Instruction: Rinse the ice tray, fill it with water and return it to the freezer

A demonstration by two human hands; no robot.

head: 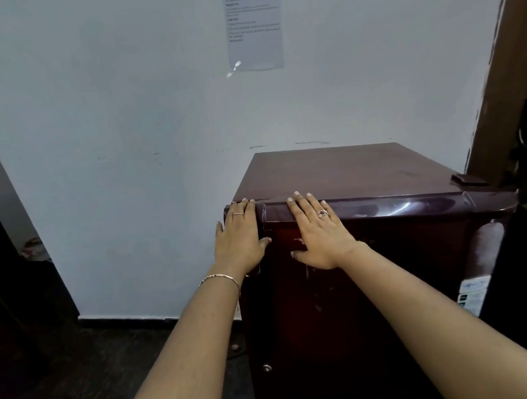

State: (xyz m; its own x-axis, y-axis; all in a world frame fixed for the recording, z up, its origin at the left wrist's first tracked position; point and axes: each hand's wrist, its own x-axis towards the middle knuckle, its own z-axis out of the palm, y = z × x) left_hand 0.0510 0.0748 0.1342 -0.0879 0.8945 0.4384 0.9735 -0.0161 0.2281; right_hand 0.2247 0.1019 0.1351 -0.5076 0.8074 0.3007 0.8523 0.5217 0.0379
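Maroon fridge (pixel 371 168) looked shut | left hand (pixel 239 237) and right hand (pixel 319 232) lay flat on its door's top edge, fingers straight, gripping nothing | ice tray nowhere in sight, couldn't tell if inside | step: working the door tbh | next: hook that edge, pull gently

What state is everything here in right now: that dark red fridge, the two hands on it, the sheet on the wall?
Fridge door: looks shut, its top trim in line with the cabinet top.
Left hand: flat, fingers straight, resting on the door's top left corner.
Right hand: flat, fingers straight, resting on the door's top edge.
Paper sheet: stuck to the wall, tape at its lower left corner.
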